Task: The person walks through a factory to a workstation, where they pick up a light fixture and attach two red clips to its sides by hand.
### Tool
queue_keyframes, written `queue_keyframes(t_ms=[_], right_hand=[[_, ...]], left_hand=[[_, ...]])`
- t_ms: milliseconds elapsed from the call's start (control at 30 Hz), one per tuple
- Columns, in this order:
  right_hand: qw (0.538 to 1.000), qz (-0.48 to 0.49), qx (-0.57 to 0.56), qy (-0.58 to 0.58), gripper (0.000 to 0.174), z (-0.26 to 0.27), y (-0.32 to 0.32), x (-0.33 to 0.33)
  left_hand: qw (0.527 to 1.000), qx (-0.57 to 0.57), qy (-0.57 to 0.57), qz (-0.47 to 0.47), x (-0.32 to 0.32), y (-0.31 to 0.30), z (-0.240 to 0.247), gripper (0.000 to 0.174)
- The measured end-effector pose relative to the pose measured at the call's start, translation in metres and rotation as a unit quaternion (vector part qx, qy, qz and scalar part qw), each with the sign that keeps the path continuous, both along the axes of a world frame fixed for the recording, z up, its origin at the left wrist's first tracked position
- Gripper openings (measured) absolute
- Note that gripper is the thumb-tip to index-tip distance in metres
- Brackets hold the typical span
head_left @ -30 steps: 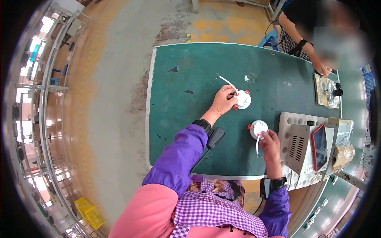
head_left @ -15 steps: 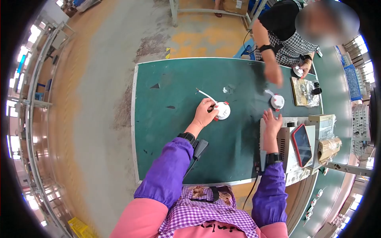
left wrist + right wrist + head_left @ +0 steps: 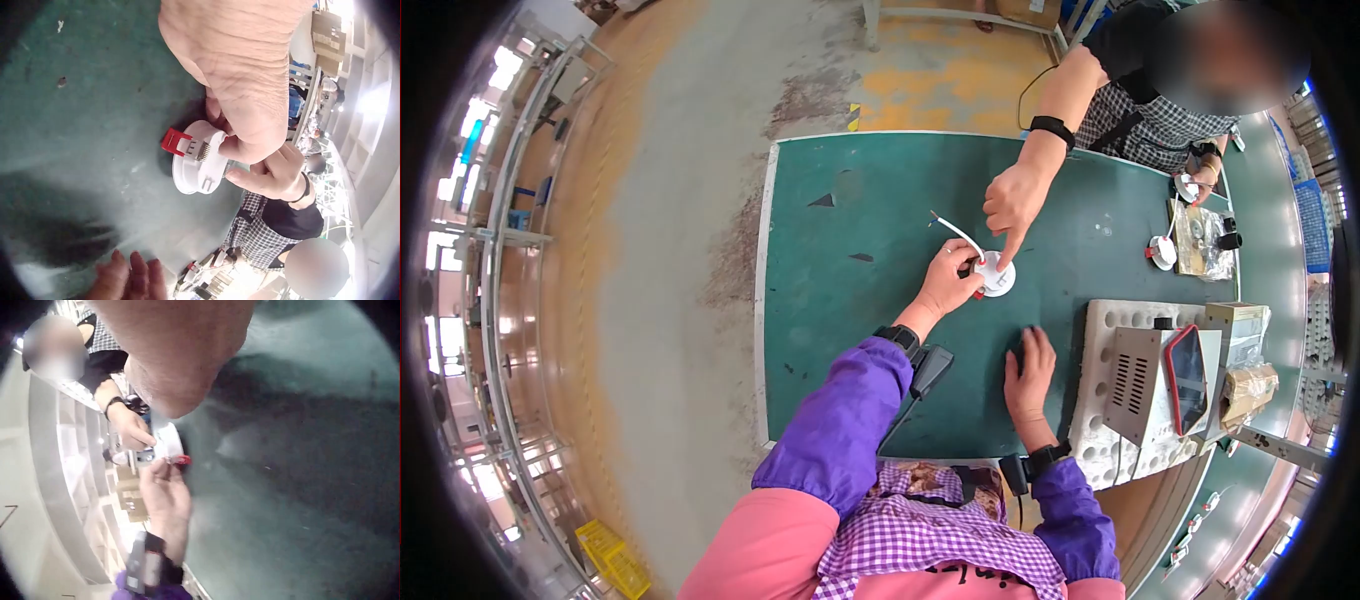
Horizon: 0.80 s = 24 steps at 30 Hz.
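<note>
My left hand (image 3: 948,280) pinches the edge of a white round downlight (image 3: 1000,284) on the green tabletop. In the left wrist view the downlight (image 3: 201,156) shows a red spring clip (image 3: 175,141) and marks moulded into its back. A white cable (image 3: 960,236) with a stripped end runs from it past my fingers. Another person's hand (image 3: 1018,197) reaches across, its forefinger touching the downlight's back. Nearer the front edge my right hand (image 3: 1030,375) lies over the tabletop, fingers loosely extended and holding nothing.
On the right, a phone in a red case (image 3: 1188,380) leans on a grey metal box (image 3: 1138,385) over white foam (image 3: 1097,440). Further back, a second downlight (image 3: 1163,254) lies beside a wrapped board (image 3: 1200,240). The other person's far hand holds another downlight (image 3: 1187,187).
My right hand has let go of the second downlight and moved back left. That downlight now lies far right by the board. The other person's arm has reached in to the downlight I hold.
</note>
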State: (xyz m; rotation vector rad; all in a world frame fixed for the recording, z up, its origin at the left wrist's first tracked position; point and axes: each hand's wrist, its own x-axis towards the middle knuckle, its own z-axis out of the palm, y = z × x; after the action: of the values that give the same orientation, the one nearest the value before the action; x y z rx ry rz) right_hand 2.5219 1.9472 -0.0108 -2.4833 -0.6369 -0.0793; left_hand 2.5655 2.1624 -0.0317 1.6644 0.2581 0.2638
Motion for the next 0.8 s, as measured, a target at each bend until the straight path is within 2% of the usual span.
queue_keyframes(t_ms=[33, 100, 367, 433, 800], right_hand=[[1.000, 0.001, 0.002, 0.003, 0.043, -0.0067, -0.0026, -0.0028], [0.992, 0.052, -0.112, -0.029, 0.042, -0.0022, 0.0018, -0.0070], [0.992, 0.046, -0.119, -0.023, 0.040, -0.0033, 0.0036, -0.0072], [0.992, 0.046, -0.114, -0.021, 0.040, -0.0020, 0.0035, -0.0075], [0.992, 0.043, -0.119, -0.023, 0.040, -0.0030, 0.0035, -0.0080]], left_hand=[[1.000, 0.002, 0.003, 0.001, -0.0003, -0.0002, -0.0013, 0.033], [1.000, 0.012, -0.001, 0.000, -0.0009, 0.0000, 0.0004, 0.034], [1.000, -0.004, -0.012, -0.009, -0.0012, -0.0034, -0.0006, 0.035], [0.992, 0.119, -0.020, -0.021, -0.0012, -0.0040, -0.0029, 0.043], [0.983, 0.182, -0.029, -0.017, -0.0013, -0.0076, -0.0013, 0.044]])
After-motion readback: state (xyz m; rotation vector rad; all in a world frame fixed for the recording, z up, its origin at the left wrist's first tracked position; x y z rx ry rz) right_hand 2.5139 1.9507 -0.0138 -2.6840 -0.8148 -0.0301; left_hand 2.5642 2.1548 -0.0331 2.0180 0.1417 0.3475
